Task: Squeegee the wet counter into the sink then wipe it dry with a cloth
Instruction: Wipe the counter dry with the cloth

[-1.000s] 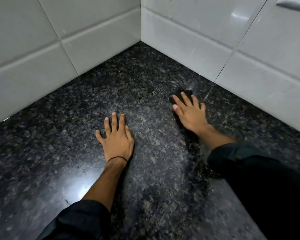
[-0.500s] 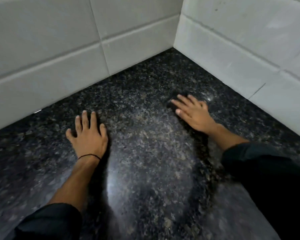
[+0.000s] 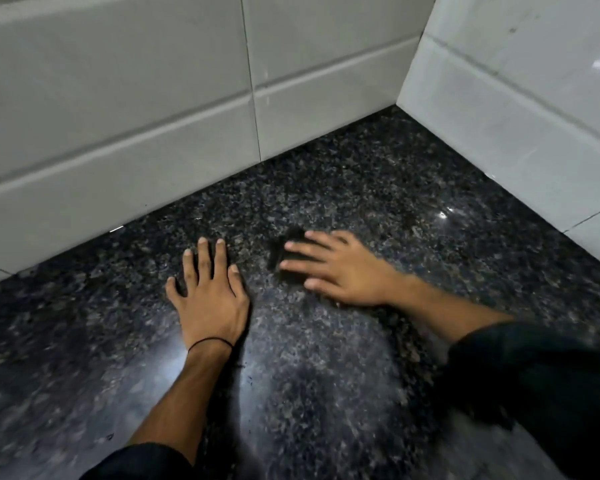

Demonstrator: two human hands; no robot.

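The dark speckled granite counter (image 3: 343, 375) fills the lower view and meets white tiled walls in a corner. My right hand (image 3: 340, 268) lies flat, fingers spread and pointing left, pressing a small dark cloth (image 3: 284, 258) onto the counter; only the cloth's left edge shows under the fingers. My left hand (image 3: 210, 292) rests palm down on the counter just left of it, fingers apart, holding nothing. A thin black band circles the left wrist. No sink or squeegee is in view.
White tiled walls (image 3: 153, 133) stand behind and to the right (image 3: 520, 109), meeting in a corner at the upper right. Dark sleeves cover both forearms at the bottom of the view. Light glares off the counter near the left wrist.
My right hand has slid the cloth leftward, away from the right wall and close to my left hand. The view has swung left, so the wall corner now sits further right.
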